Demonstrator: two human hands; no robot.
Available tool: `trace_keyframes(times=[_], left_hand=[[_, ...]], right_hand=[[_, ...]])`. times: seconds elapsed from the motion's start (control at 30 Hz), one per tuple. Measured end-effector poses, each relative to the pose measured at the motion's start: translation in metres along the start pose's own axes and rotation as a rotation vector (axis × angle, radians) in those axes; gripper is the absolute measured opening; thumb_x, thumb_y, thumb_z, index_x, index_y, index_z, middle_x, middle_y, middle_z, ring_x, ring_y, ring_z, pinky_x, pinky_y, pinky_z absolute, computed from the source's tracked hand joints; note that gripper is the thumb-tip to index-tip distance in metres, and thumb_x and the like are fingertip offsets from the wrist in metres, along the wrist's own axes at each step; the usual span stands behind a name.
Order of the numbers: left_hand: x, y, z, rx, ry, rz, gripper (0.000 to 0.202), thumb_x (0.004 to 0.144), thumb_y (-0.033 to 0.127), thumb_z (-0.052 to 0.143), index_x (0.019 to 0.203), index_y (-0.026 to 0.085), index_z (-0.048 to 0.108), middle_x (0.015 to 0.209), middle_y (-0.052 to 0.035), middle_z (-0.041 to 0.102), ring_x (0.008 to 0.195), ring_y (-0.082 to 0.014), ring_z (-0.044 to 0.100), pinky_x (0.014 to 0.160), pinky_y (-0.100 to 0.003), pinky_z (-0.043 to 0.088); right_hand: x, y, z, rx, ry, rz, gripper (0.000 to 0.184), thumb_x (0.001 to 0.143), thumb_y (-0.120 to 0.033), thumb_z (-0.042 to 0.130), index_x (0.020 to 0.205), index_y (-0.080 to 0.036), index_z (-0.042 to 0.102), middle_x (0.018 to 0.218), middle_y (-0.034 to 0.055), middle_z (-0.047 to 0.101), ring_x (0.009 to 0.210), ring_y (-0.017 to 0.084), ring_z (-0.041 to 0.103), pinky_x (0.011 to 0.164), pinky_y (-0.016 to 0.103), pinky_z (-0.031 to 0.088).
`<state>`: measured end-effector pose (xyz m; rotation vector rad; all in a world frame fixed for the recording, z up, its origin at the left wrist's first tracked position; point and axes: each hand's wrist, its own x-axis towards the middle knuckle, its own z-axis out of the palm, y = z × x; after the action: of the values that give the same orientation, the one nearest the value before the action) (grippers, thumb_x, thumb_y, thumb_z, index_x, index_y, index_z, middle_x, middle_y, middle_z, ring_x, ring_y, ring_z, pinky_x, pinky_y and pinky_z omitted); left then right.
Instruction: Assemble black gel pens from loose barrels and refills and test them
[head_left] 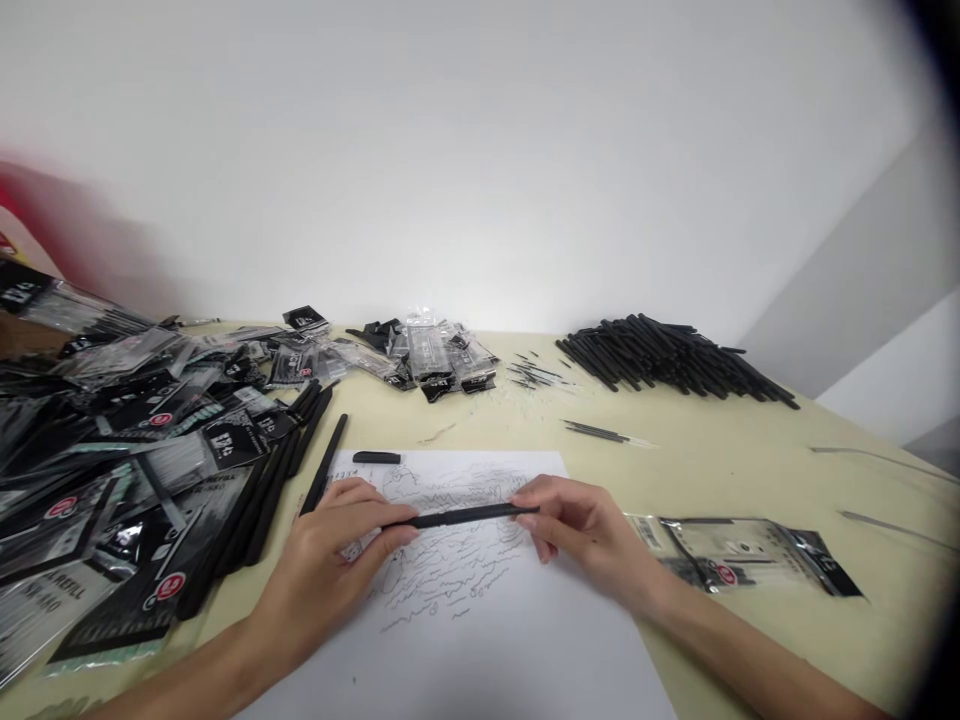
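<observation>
Level above the paper, a black pen [465, 514] spans the gap between my two hands. The fingers of my left hand [341, 540] pinch its left end, and my right hand [574, 520] pinches the right end between thumb and fingers. Beneath lies a white sheet of paper [480, 660] covered in scribbled ink lines. A loose black pen cap [376, 457] rests at the sheet's top left. Just left of it, another black pen [327, 462] lies slanted along the paper's edge.
Clear packets of pen refills [187, 460] heap up on the left, with empty-looking wrappers [442, 355] at the back. A pile of black pens [667, 355] sits back right. Loose refills [600, 432] lie nearer, and a refill packet [750, 555] is right of the paper.
</observation>
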<state>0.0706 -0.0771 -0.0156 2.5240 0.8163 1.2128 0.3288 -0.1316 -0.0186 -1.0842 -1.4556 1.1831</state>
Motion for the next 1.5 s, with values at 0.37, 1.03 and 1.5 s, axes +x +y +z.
trace_keyframes(times=[0.37, 1.03, 1.5], left_hand=[[0.0002, -0.0020, -0.0008, -0.005, 0.000, -0.009, 0.009, 0.077, 0.020, 0.063, 0.085, 0.021, 0.066, 0.070, 0.0031, 0.068, 0.067, -0.0122, 0.061, 0.079, -0.029, 0.044], [-0.0020, -0.0040, -0.0007, -0.006, -0.053, -0.109, 0.009, 0.078, 0.026, 0.062, 0.083, 0.022, 0.069, 0.071, 0.0019, 0.070, 0.068, -0.0145, 0.061, 0.077, -0.031, 0.046], [0.0004, -0.0014, -0.0014, 0.025, -0.032, -0.066, 0.010, 0.078, 0.026, 0.060, 0.082, 0.023, 0.069, 0.069, 0.0015, 0.070, 0.067, -0.0149, 0.062, 0.077, -0.032, 0.047]], right_hand=[[-0.0001, -0.0046, 0.0024, -0.010, -0.007, 0.046, 0.023, 0.084, -0.035, 0.056, 0.092, -0.014, 0.060, 0.065, 0.0017, 0.061, 0.043, 0.008, 0.051, 0.044, 0.021, 0.040], [-0.0008, -0.0051, 0.0015, -0.046, -0.001, -0.009, 0.016, 0.082, -0.027, 0.059, 0.094, -0.016, 0.063, 0.049, -0.0048, 0.051, 0.045, 0.009, 0.051, 0.049, 0.023, 0.043], [-0.0014, -0.0069, 0.0049, -0.055, -0.113, 0.140, 0.038, 0.090, -0.042, 0.044, 0.068, -0.012, 0.054, 0.058, 0.0023, 0.059, 0.043, 0.007, 0.051, 0.042, 0.019, 0.035]])
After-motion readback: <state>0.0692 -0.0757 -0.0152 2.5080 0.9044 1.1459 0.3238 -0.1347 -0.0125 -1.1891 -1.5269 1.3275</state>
